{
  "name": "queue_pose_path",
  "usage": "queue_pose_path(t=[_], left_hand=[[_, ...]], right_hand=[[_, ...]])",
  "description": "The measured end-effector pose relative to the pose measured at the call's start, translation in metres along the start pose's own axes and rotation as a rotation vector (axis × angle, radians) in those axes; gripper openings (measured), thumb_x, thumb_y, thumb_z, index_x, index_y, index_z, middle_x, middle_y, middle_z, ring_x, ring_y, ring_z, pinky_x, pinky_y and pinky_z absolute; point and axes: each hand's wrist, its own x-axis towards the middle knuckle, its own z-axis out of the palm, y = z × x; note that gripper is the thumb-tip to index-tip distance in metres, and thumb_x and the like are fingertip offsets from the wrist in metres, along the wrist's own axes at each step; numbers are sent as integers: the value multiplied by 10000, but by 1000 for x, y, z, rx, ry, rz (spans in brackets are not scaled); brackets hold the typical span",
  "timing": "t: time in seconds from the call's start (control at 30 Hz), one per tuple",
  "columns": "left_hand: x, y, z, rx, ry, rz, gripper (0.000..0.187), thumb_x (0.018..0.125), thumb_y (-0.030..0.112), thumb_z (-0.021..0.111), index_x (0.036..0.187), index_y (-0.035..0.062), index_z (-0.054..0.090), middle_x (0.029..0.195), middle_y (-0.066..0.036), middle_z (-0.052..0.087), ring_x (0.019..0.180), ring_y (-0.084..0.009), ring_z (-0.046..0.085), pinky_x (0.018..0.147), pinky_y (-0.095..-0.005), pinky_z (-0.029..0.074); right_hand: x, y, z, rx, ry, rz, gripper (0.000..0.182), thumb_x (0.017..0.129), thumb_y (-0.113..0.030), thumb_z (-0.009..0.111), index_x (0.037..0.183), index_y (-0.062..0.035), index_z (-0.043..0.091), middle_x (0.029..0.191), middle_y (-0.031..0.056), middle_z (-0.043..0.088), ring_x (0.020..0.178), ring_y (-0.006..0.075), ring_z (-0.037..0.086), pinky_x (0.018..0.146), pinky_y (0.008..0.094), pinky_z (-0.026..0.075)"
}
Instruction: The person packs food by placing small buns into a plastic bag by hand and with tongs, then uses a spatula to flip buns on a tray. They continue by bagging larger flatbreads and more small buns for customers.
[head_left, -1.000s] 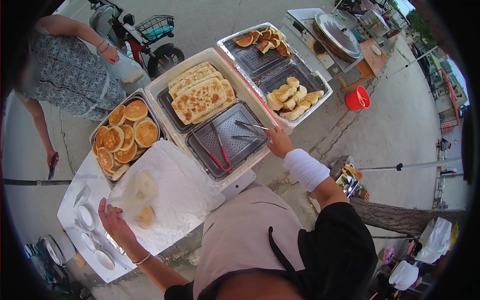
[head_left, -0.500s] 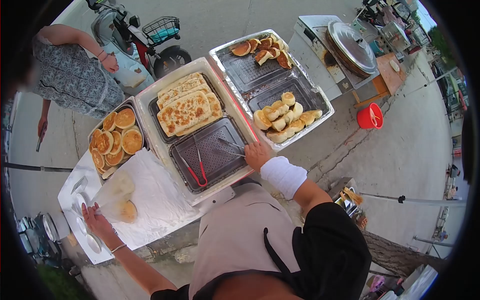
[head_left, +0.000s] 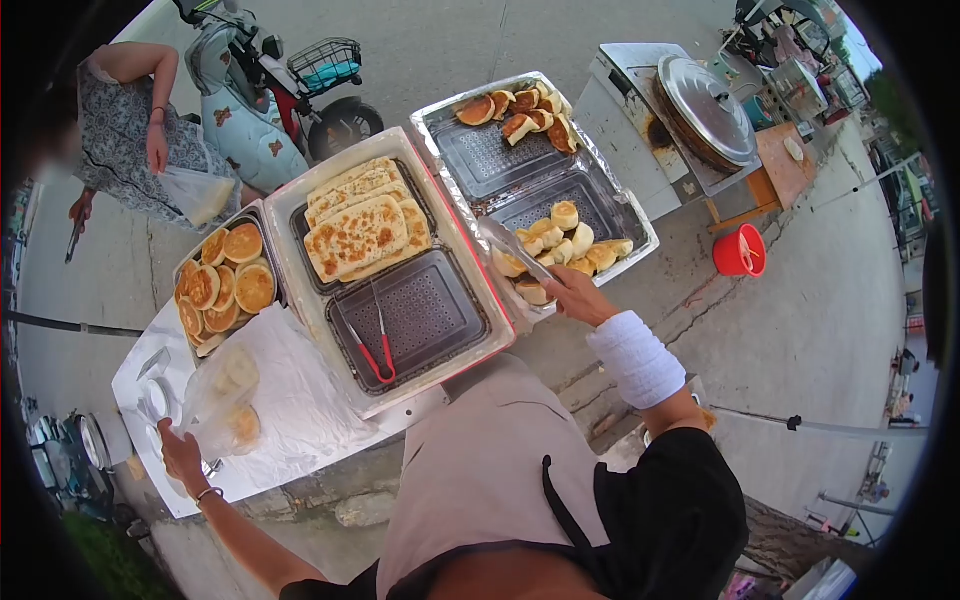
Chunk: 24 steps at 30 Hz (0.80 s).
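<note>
My right hand (head_left: 578, 297), with a white wrap on its wrist, grips metal tongs (head_left: 517, 248). Their tips reach over the foil-edged tray (head_left: 642, 243) beside pale buns (head_left: 585, 240). My left hand (head_left: 180, 458) pinches the top of a clear plastic bag (head_left: 222, 398) holding round cakes, above white paper. Flat rectangular breads (head_left: 358, 238) lie in the middle box (head_left: 400, 402), where red-handled tongs (head_left: 385, 368) rest in the lower tray. Round browned cakes (head_left: 243, 243) fill the tray at left. Browned pieces (head_left: 520, 128) lie at the top of the foil-edged tray.
A person (head_left: 150, 140) stands at upper left holding a bagged item (head_left: 197, 195) and a dark object. Behind are a parked scooter (head_left: 245, 125), a stove with a lidded pan (head_left: 708, 110) and a red bucket (head_left: 739, 251). A tree trunk lies at lower right.
My right hand has moved right with the tongs, from the middle box's edge to the foil-edged tray. My left hand and its bag shifted slightly. The other person's hand and bag rose leftward.
</note>
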Motion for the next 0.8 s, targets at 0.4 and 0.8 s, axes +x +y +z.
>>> queue_pose_path(t=[0.4, 0.8], left_hand=[[6, 13, 12, 112, -37, -127, 502, 871, 252, 657, 1320, 220, 436, 1092, -181, 666, 1012, -401, 642, 827, -529, 501], [-50, 105, -37, 47, 197, -1, 625, 859, 261, 684, 1414, 168, 412, 1318, -196, 491, 1212, -380, 500, 980, -481, 441]], right_hand=[[157, 49, -108, 297, 166, 185, 343, 939, -337, 553, 869, -6, 609, 738, 54, 586, 560, 124, 551, 455, 287, 410], [306, 62, -146, 439, 62, 357, 338, 920, -336, 608, 826, -12, 602, 672, 53, 589, 505, 130, 527, 430, 291, 393]])
